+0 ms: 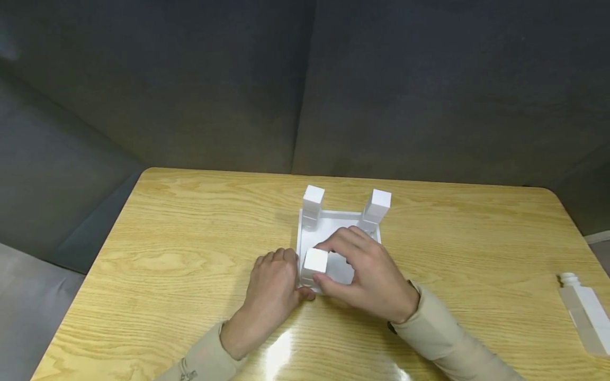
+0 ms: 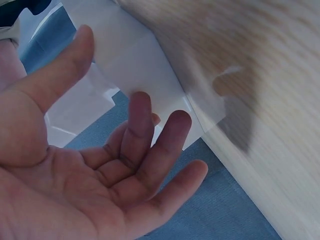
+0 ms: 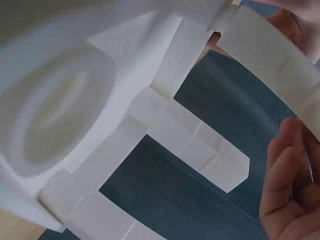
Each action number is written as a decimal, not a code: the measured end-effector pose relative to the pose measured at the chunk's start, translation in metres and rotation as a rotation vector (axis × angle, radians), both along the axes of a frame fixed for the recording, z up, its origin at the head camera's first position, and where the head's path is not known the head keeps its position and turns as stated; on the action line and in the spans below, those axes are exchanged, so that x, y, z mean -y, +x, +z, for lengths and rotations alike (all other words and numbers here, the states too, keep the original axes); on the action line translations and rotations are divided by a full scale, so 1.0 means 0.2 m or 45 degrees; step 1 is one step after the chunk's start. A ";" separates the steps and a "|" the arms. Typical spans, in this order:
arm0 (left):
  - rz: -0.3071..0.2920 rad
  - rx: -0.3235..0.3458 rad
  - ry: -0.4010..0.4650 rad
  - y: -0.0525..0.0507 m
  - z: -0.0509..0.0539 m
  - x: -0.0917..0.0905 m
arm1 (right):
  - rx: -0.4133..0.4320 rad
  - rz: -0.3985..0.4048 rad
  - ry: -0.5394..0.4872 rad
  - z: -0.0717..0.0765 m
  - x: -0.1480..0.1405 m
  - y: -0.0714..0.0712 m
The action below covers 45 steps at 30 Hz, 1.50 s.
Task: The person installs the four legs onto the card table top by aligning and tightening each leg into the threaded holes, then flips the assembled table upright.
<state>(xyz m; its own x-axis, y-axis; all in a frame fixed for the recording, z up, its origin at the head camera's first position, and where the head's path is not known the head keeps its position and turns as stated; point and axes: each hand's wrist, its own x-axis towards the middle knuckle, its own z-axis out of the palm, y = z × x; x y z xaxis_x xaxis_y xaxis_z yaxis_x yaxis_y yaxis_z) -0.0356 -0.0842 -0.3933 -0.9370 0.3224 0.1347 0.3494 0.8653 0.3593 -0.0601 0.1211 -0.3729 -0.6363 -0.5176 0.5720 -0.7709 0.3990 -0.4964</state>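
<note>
A white square panel (image 1: 331, 223) with a raised rim lies on the table, and three white square legs stand up from its corners. My right hand (image 1: 369, 270) pinches the near-left leg (image 1: 315, 260) between thumb and fingers. At the panel's near-left corner, my left hand (image 1: 274, 286) holds the edge, fingers along the left side and thumb at the front. The far-left leg (image 1: 313, 203) and the far-right leg (image 1: 377, 203) stand untouched. In the right wrist view a round ring (image 3: 65, 110) shows on the panel. The base of the pinched leg is partly hidden.
Another white leg (image 1: 583, 317), with a narrow threaded-looking end, lies near the right edge of the wooden table (image 1: 190, 227). A dark grey partition (image 1: 214, 95) rises behind the table's far edge.
</note>
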 end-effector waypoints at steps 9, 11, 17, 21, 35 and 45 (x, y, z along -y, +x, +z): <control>-0.010 0.028 -0.012 0.00 0.00 0.00 | -0.011 0.063 -0.015 0.00 0.00 0.00; -0.010 0.037 -0.014 0.00 0.00 0.00 | -0.015 0.079 -0.025 0.01 0.00 0.00; -0.003 0.007 -0.043 0.00 0.00 0.00 | 0.007 0.027 -0.029 0.02 0.00 0.00; -0.003 -0.005 -0.038 0.00 0.00 0.00 | -0.016 -0.004 -0.033 0.02 0.01 0.01; -0.024 0.022 -0.014 0.00 0.01 0.00 | 0.003 0.140 -0.069 0.04 -0.01 0.00; -0.009 -0.002 -0.030 0.00 0.00 0.00 | -0.026 0.016 -0.004 0.05 0.00 0.00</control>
